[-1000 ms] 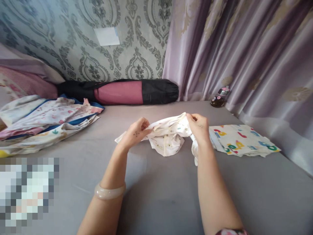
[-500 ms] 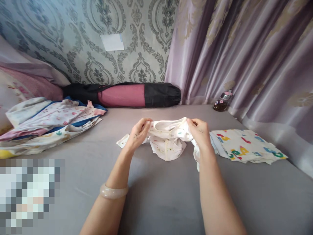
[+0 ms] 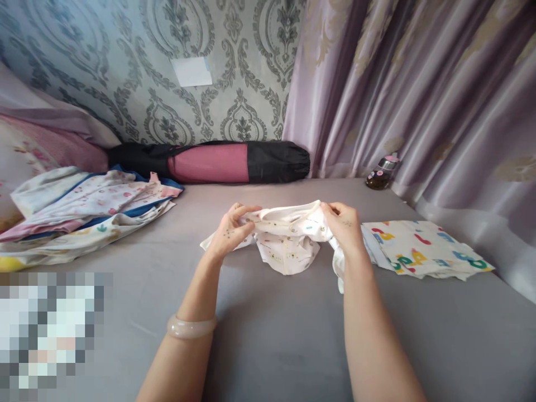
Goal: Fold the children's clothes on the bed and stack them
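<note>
Between my hands is a small white baby garment (image 3: 288,254) with a fine coloured print, its neckline held up and its lower part resting on the grey sheet. My left hand (image 3: 232,228) is closed on the left side of the neckline, thumb and fingers on the cloth. At the other end, my right hand (image 3: 342,223) pinches the right side of the neckline. One sleeve spreads out past my left hand, and another hangs by my right wrist. The fingertips of my right hand are partly hidden by the cloth.
To the right lies a folded cloth (image 3: 427,248) with bright number-like shapes. A pile of baby clothes (image 3: 104,195) sits at the left. Along the wall lies a black and pink roll bag (image 3: 213,162). A small dark bottle (image 3: 381,174) stands near the curtain (image 3: 355,84).
My left hand has shifted slightly left along the garment, and its thumb and fingers have spread a little on the cloth. The neckline sags flatter; my right hand barely moved.
</note>
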Action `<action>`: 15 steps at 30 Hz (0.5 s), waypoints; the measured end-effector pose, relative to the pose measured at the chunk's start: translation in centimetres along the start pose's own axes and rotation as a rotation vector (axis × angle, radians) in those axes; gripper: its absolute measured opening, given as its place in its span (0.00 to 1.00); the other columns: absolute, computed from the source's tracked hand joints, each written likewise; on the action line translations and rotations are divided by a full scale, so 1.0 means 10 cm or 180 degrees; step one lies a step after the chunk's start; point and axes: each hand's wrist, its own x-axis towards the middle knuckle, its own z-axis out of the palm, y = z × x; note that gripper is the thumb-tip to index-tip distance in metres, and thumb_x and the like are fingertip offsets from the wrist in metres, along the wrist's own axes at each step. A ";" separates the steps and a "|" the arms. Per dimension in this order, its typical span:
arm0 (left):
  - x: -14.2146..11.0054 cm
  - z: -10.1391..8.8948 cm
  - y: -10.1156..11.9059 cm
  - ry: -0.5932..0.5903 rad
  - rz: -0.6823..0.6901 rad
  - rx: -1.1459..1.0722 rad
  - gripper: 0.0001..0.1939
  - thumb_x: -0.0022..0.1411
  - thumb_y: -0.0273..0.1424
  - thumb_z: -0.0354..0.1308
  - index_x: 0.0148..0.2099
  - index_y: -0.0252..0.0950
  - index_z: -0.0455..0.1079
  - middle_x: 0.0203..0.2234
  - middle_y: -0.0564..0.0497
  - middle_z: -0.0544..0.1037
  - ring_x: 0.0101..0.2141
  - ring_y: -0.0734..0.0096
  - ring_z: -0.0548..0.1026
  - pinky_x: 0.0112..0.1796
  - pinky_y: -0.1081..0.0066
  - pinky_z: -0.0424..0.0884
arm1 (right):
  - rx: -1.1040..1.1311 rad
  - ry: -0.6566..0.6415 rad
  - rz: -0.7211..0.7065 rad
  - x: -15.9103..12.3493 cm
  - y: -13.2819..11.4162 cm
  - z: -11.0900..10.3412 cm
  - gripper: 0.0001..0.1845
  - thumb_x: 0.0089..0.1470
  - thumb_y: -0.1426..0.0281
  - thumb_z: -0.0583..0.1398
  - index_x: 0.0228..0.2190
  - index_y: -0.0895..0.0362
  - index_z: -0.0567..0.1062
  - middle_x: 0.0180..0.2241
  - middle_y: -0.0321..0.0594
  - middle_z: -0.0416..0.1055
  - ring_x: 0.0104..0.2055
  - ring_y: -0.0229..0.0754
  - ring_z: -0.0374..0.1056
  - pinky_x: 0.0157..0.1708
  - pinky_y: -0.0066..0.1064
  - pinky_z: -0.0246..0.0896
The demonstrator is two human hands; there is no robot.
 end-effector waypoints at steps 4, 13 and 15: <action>0.02 0.01 -0.02 0.0122 0.0110 0.0175 0.12 0.59 0.33 0.59 0.44 0.40 0.78 0.32 0.52 0.67 0.30 0.75 0.68 0.30 0.75 0.66 | 0.0022 -0.0003 -0.0057 0.01 0.00 0.00 0.23 0.47 0.52 0.58 0.29 0.60 0.79 0.27 0.41 0.76 0.31 0.44 0.68 0.31 0.30 0.59; 0.04 0.01 -0.16 -0.0135 0.0457 0.0809 0.11 0.61 0.38 0.58 0.43 0.43 0.79 0.33 0.51 0.67 0.33 0.72 0.69 0.37 0.71 0.67 | 0.0056 -0.0054 -0.0198 0.07 0.08 0.02 0.21 0.48 0.53 0.59 0.30 0.59 0.79 0.27 0.41 0.76 0.31 0.45 0.69 0.30 0.31 0.60; 0.04 -0.02 -0.12 -0.0043 0.0480 0.0794 0.13 0.62 0.40 0.56 0.41 0.42 0.79 0.33 0.51 0.67 0.32 0.73 0.69 0.36 0.71 0.67 | 0.0145 -0.0143 -0.0250 0.07 0.08 0.01 0.21 0.48 0.53 0.59 0.30 0.59 0.79 0.28 0.41 0.76 0.32 0.45 0.70 0.31 0.31 0.61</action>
